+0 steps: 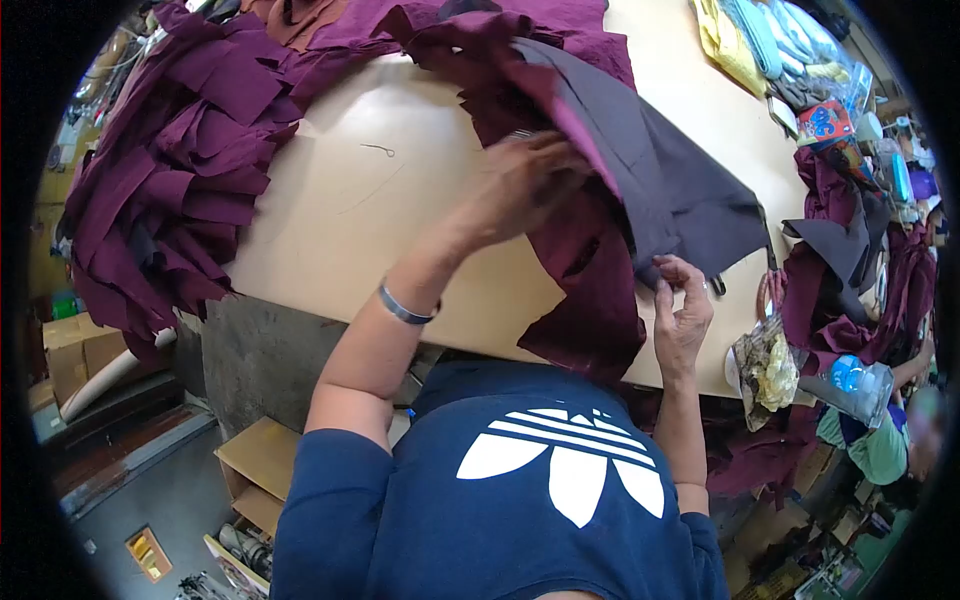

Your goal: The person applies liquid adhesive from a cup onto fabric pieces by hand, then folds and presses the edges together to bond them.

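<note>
A piece of cloth, dark grey (665, 170) on one face with a maroon part (600, 290) hanging beside it, spans the right half of the table. My right hand (685, 305) pinches the lower edge of the grey cloth between thumb and fingers. Higher up and to the left, my left hand (530, 185) is at the maroon and pink edge of the same cloth. Its fingers are bent but smeared by motion, so their grip does not show. A small silvery thing near its fingertips is too blurred to name.
Maroon cut strips (190, 160) are heaped at the tan table's (370, 230) left. A bent thread or wire (378, 150) lies mid-table. Yellow and blue packets (730, 45) stand at the far right. A clear plastic cup (865, 385) is by the right edge, near another person (880, 440).
</note>
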The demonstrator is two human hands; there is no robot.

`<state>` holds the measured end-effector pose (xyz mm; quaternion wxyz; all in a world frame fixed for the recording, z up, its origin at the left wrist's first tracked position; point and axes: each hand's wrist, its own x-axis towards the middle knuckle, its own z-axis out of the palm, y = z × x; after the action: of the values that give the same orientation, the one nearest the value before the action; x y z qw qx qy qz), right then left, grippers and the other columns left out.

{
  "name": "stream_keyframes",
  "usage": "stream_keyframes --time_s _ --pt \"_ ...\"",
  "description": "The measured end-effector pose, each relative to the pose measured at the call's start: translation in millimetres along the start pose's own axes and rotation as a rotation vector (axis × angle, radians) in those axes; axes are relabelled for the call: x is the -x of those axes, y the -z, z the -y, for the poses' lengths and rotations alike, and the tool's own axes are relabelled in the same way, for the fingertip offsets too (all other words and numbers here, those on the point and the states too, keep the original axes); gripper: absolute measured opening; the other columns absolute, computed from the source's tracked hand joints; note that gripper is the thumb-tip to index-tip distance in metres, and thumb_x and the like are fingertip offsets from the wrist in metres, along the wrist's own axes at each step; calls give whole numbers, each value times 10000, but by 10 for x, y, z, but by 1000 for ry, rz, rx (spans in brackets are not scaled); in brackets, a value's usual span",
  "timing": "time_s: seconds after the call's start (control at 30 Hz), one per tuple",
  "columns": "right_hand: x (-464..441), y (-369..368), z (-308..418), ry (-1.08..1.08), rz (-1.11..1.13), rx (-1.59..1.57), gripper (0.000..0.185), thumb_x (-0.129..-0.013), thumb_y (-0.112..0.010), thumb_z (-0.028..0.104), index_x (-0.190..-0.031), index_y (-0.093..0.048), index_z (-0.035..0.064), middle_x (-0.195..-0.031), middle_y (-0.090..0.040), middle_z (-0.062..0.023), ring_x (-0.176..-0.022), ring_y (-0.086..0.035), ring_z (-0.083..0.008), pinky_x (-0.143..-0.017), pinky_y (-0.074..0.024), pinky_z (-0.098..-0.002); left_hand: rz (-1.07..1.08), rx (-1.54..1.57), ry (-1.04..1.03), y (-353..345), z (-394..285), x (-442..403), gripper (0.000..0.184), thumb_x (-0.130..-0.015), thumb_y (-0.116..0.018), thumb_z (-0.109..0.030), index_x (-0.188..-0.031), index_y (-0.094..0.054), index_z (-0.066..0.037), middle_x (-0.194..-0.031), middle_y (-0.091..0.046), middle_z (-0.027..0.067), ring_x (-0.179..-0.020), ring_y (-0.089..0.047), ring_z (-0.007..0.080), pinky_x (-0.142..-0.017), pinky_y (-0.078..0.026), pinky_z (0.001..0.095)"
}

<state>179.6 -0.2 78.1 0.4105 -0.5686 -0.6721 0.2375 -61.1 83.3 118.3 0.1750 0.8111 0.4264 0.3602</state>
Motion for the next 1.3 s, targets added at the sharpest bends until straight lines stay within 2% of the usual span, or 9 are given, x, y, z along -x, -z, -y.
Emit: stream_keyframes --time_s 0.2,0.3,0.4,0.5,0.8,0.93,1.07,1.1,1.3 --pt "-268 -555 245 189 119 298 382 -712 -662 69 -1072 -538 32 -1166 -547 -191 -1015 -519 -361 -835 -440 -406 -173 -283 -327 -344 842 -44 281 -798 -617 -181 -1051 -593 -62 -982 -627 135 -961 -571 337 -849 -440 424" --pt "-286 -651 177 263 290 214 367 -730 -553 -40 -1090 -531 27 -1070 -587 -181 -926 -546 -366 -782 -460 -403 255 -330 229 -260 861 -507 476 -797 -581 -171 -1246 -489 -42 -1273 -489 191 -1203 -426 365 -1005 -351 385" --pt "-245 -530 268 317 372 156 399 -724 -476 -110 -1095 -531 28 -983 -611 -166 -852 -564 -356 -757 -466 -396 -131 134 -1 -275 1243 -807 560 -805 -619 -213 -1307 -424 -56 -1347 -416 195 -1271 -363 335 -1053 -300 370" --pt "-196 -367 150 289 300 95 461 -685 -463 -146 -1105 -526 34 -924 -604 -163 -832 -577 -332 -745 -470 -386 -40 -145 245 -194 1483 -930 826 -774 -661 -360 -1433 -222 -124 -1484 -172 186 -1361 -222 308 -1104 -220 360" --pt "-109 -341 136 -4 177 -1 592 -698 -561 -88 -1254 -449 82 -935 -590 -135 -869 -563 -292 -783 -465 -359 -237 -266 164 -143 1337 -472 505 -738 -694 -133 -1192 -482 -71 -1124 -551 124 -1058 -547 264 -896 -447 345" --pt "-172 -259 154 -200 188 -291 554 -762 -574 -63 -1276 -421 74 -1014 -596 -121 -895 -599 -210 -776 -489 -324 120 560 667 99 1475 -512 470 -787 -679 -65 -1200 -459 -26 -943 -608 25 -892 -555 86 -809 -450 234" --pt "-427 -107 -93 -468 -161 -996 416 -820 -503 -70 -1214 -415 31 -1055 -589 -141 -956 -599 -191 -856 -504 -315 -111 1016 367 344 1032 -856 253 -806 -604 33 -1051 -566 -17 -958 -615 61 -868 -586 118 -814 -476 248" --pt "-440 -60 -317 -537 -205 -1086 385 -828 -480 -76 -1194 -414 23 -1059 -587 -148 -965 -598 -205 -879 -502 -319 -184 1071 404 247 1080 -907 412 -784 -510 -38 -1194 -483 0 -1119 -572 123 -1055 -535 358 -940 -425 400" --pt "-254 -50 -705 -600 -221 -1103 390 -837 -439 -79 -1209 -395 30 -1120 -562 -164 -1008 -583 -218 -902 -483 -343 -133 578 171 -52 826 -782 192 -804 -613 -15 -994 -579 -20 -950 -627 56 -911 -599 139 -836 -475 252"
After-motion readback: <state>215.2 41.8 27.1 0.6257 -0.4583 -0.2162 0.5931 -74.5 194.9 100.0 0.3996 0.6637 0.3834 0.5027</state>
